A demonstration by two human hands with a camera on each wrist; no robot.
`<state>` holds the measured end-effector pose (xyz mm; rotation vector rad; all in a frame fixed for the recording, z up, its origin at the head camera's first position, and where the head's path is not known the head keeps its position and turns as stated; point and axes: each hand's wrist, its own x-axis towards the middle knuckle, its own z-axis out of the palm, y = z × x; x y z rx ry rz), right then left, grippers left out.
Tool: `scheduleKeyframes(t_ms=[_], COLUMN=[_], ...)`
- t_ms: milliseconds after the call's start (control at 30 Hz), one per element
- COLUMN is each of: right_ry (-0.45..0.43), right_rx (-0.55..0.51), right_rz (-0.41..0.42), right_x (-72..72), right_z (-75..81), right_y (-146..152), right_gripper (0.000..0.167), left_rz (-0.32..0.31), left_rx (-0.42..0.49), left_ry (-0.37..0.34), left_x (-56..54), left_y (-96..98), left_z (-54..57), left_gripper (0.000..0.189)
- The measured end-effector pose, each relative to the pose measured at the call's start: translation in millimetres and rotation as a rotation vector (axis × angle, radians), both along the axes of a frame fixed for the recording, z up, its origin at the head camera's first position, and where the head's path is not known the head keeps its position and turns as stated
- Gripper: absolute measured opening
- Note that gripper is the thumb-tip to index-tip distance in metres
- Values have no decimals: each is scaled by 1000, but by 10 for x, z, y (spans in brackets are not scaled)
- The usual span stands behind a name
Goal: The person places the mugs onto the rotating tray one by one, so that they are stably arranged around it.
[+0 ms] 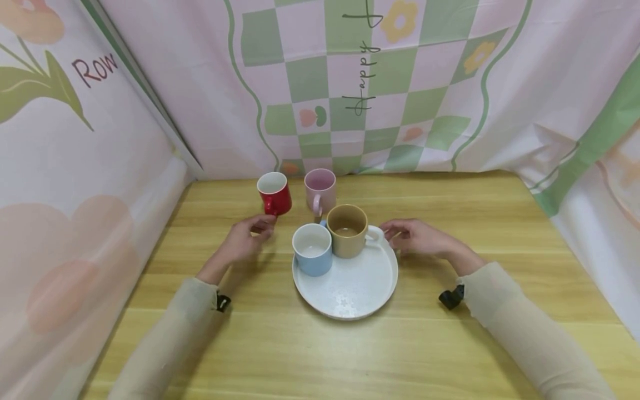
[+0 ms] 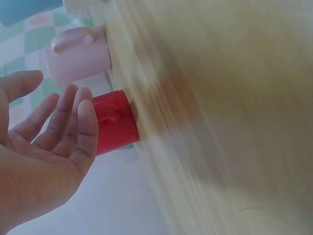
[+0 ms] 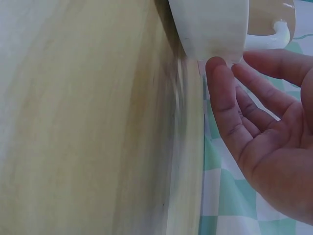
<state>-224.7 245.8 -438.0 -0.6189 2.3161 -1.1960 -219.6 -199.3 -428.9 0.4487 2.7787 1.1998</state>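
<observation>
My left hand (image 1: pixel 245 239) hovers just in front of a red mug (image 1: pixel 281 201) with a white inside, its fingers loosely bent and holding nothing. In the left wrist view the fingertips partly cover that mug (image 2: pixel 117 127). A pink mug (image 1: pixel 326 199) stands to its right. A tan mug (image 1: pixel 346 246) with a white handle and a light-blue mug (image 1: pixel 314 264) with a white inside stand on a round white tray (image 1: pixel 350 294). At the tray's far right rim is my right hand (image 1: pixel 420 238). Its fingertips are at the tray's edge (image 3: pixel 212 29), with the thumb near the tan mug's handle.
All this is on a wood-grain table (image 1: pixel 425 350). A checked fabric curtain (image 1: pixel 345 83) hangs along the back edge, and printed fabric (image 1: pixel 75 222) covers the left side. A black wrist strap piece (image 1: pixel 452 297) hangs under the right sleeve.
</observation>
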Motion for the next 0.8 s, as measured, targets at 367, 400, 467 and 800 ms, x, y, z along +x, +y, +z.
scheduleKeyframes(t_ms=[367,400,467,800], right_ry=[43,40,30,-25], right_rx=[25,27,29,14], right_rz=[50,53,61,99], right_x=[15,19,25,28], right_z=[20,22,25,18], right_y=[19,20,25,59], right_gripper=[53,52,52,58], left_rz=[93,97,112,155], left_rx=[56,60,73,145], left_ry=[-60,-66,-81,-119], left_x=[-36,-39,-45,-96], left_y=[-85,-95,-108,-162], left_z=[40,47,64,65], left_gripper=[37,37,37,37])
